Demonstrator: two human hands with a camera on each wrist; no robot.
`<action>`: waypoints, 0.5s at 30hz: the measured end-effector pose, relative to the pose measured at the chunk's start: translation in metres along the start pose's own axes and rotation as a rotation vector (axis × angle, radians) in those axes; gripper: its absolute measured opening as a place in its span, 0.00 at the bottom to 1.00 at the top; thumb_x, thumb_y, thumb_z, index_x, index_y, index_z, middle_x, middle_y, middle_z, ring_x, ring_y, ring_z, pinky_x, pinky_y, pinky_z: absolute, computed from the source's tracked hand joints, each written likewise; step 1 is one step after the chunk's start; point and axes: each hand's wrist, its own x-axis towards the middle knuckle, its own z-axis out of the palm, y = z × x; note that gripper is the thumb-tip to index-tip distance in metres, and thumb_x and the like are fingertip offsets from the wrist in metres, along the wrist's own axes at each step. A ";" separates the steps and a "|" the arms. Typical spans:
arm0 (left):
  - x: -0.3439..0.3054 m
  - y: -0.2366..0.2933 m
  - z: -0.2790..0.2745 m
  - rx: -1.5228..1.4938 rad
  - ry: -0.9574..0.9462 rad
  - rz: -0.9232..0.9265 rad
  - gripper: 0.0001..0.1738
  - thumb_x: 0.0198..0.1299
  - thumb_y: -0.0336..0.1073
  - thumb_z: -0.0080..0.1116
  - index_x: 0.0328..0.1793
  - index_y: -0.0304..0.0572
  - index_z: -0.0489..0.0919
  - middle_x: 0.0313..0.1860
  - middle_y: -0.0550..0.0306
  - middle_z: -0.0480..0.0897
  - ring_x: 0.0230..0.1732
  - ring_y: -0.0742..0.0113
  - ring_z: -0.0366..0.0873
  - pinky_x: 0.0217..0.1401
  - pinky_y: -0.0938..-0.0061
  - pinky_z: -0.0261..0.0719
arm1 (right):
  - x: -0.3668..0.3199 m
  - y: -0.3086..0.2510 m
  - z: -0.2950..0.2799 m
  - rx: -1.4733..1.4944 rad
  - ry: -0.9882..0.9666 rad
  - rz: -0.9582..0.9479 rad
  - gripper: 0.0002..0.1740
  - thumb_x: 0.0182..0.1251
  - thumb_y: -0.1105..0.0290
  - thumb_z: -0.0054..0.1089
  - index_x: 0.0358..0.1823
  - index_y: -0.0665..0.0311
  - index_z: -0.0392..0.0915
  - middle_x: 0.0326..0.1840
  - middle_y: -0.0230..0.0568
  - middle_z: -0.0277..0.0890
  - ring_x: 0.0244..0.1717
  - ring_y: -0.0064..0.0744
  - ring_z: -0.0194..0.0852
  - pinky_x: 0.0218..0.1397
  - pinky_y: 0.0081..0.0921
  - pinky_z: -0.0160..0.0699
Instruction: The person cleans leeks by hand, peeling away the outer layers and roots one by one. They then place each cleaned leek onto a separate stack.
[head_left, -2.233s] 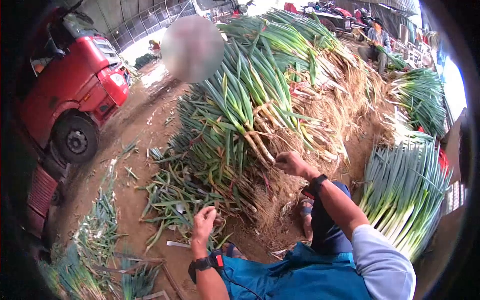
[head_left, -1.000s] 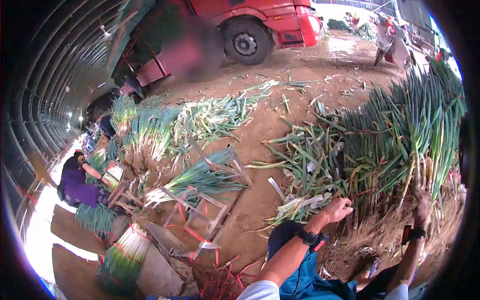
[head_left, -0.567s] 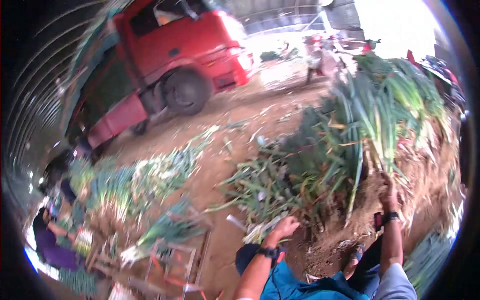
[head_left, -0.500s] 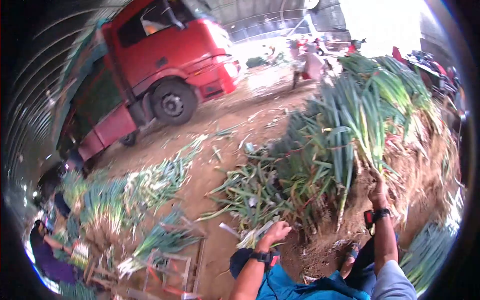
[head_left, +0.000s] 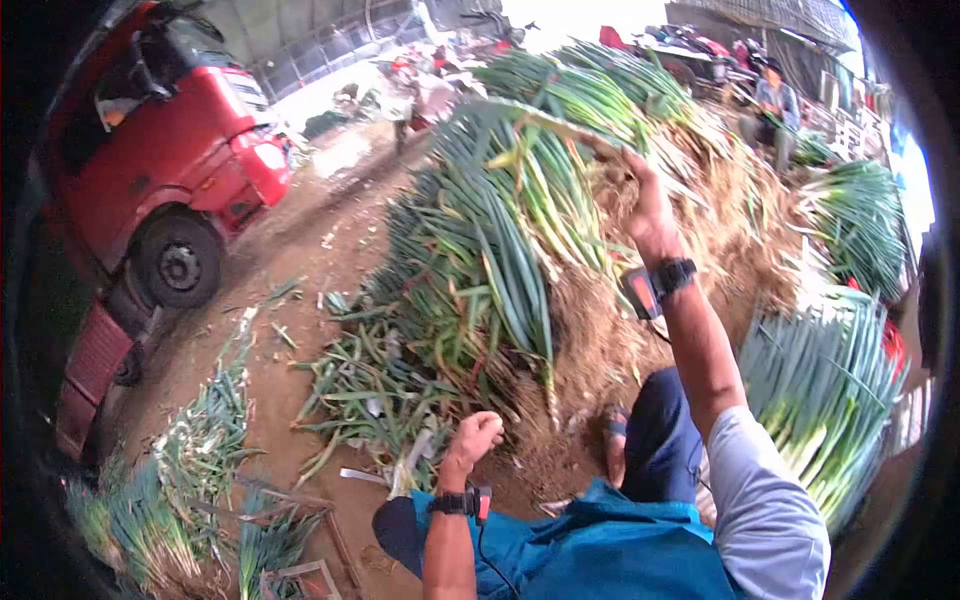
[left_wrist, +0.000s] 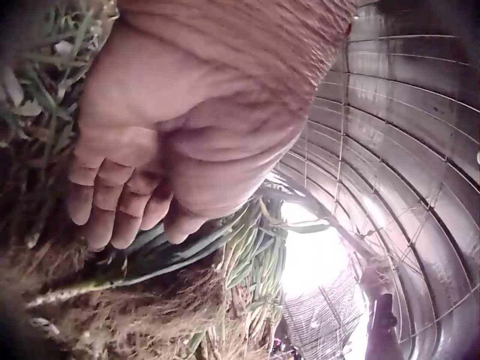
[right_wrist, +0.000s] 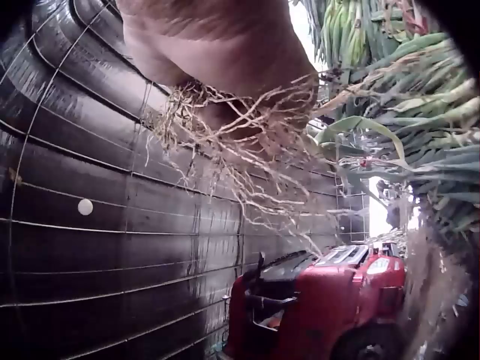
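Observation:
In the head view the right hand [head_left: 652, 205] is raised over the heap of green onions [head_left: 470, 250], gripping the root end of a long onion stalk [head_left: 565, 127] that points up and left. The right wrist view shows tangled roots [right_wrist: 247, 142] spilling below the right hand [right_wrist: 225, 45]; its fingers are mostly hidden. Low in front of the body, the left hand [head_left: 474, 440] holds nothing, its fingers loosely bent. Up close, the left hand [left_wrist: 187, 112] shows its palm and relaxed fingers, with onion leaves [left_wrist: 180, 255] behind it.
A red truck [head_left: 170, 150] stands at left. Trimmed onions [head_left: 820, 400] lie at right, and more bundles [head_left: 150, 520] at lower left beside a wooden frame [head_left: 335, 540]. Loose leaves [head_left: 375, 385] cover the ground by the heap. A person [head_left: 775, 105] is at the back right.
The right hand has risen from the heap's root side, now with a stalk lifted in it. The view has swung right. The left hand stays low and empty.

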 end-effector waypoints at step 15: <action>0.025 0.189 0.020 -0.635 -0.018 0.476 0.25 0.74 0.45 0.51 0.70 0.39 0.65 0.47 0.53 0.80 0.42 0.66 0.82 0.41 0.72 0.83 | -0.207 0.175 -0.001 -0.529 -0.368 0.412 0.39 0.63 0.74 0.68 0.74 0.68 0.61 0.68 0.40 0.69 0.67 0.31 0.66 0.69 0.34 0.70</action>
